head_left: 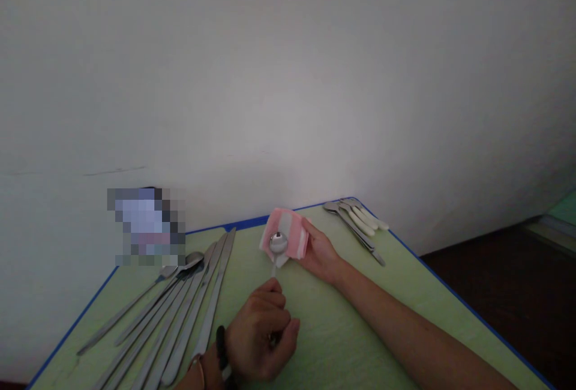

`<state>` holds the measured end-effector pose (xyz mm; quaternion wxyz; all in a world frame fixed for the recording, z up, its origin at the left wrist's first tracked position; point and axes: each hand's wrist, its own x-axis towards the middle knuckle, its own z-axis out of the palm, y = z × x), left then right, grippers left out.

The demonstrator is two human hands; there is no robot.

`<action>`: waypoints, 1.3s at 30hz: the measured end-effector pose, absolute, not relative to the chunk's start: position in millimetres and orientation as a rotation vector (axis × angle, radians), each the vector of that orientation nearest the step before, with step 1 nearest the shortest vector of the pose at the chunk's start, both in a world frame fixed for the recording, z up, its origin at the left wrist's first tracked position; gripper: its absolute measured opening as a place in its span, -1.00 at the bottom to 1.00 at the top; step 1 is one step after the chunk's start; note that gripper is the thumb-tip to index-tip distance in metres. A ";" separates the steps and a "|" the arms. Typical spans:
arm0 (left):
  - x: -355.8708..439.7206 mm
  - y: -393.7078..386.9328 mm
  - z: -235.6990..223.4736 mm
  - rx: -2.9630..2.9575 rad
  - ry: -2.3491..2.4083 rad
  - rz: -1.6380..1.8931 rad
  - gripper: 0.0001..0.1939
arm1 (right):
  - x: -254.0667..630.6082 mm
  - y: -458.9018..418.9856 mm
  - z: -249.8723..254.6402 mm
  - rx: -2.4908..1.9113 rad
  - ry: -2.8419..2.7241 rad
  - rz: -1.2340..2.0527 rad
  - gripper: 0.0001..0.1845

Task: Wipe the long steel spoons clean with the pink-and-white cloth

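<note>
My left hand point(261, 330), with a dark bracelet at the wrist, is closed around the handle of a metal spoon point(278, 242). The spoon's shiny bowl points away from me and lies against a folded pink and white cloth point(294, 231). Holding that cloth from its right side is my right hand point(321, 256); some of its fingers are hidden behind the cloth. Both hands are above the green tabletop point(315, 324). To the left of my left hand, several metal knives point(186, 312) lie fanned out, with spoons point(168, 271) beside them.
At the back right lie white-handled forks point(361, 221) and metal spoons point(353, 226) in a small pile. A blurred-out phone-like object point(144, 222) is at the back left. The table's blue edge point(247, 222) meets a pale wall point(279, 78).
</note>
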<state>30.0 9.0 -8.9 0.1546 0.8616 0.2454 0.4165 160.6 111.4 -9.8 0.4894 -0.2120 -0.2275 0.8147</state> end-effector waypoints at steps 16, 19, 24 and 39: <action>35.6 6.6 -10.2 2.757 0.642 1.078 -0.65 | 169.9 100.0 1.6 -0.537 -0.847 2.297 -0.37; 31.0 12.8 -7.6 2.806 0.706 1.058 -0.67 | 167.3 101.9 -3.1 -0.579 -0.831 2.248 -0.40; 19.4 19.6 -7.9 2.784 0.817 1.026 -0.66 | 165.0 106.7 -12.0 -0.624 -0.724 2.106 -0.59; 29.8 -0.2 -7.5 2.467 0.610 1.091 -0.62 | 164.5 106.2 -6.4 -0.525 -0.684 2.022 -0.70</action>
